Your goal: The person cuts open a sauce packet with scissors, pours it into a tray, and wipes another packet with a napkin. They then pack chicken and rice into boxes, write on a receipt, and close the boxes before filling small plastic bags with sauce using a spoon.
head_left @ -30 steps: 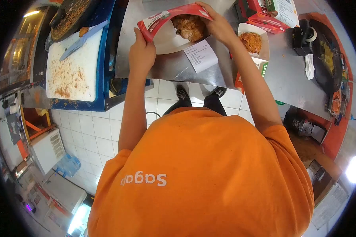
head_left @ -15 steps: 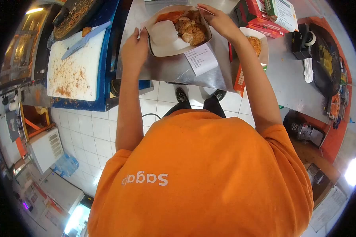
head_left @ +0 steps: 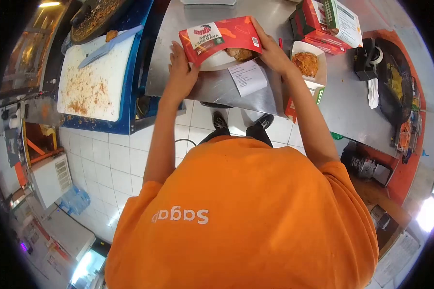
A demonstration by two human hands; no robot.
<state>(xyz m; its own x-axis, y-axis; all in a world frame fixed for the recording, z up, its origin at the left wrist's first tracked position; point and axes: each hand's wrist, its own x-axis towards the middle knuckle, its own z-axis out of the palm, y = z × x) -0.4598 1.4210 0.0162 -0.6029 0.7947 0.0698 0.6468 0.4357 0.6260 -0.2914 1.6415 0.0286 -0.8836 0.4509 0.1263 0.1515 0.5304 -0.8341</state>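
A red food box (head_left: 234, 33) with a printed lid is between my hands on the steel counter. Its lid is folded over, and white rice and a brown fried piece (head_left: 241, 54) show at the near opening. My left hand (head_left: 181, 74) holds the box's left side, fingers bent against the edge. Around the right side my right hand (head_left: 271, 50) is wrapped. A printed paper slip (head_left: 248, 78) lies at the box's near edge. Just right of my right hand stands a second, open box (head_left: 318, 79) with a fried piece (head_left: 305, 64) in it.
At the left, a white cutting board (head_left: 89, 86) carries crumbs and a knife (head_left: 106, 50). Stacked red boxes (head_left: 318, 24) stand at the back right. Farther right are a black tape dispenser (head_left: 366, 62) and a dark pan (head_left: 395, 79). The counter's near edge is above the tiled floor.
The open lid has come over the food, so its red printed face now shows. My left hand has moved right and slightly down, and my right hand has also moved slightly down.
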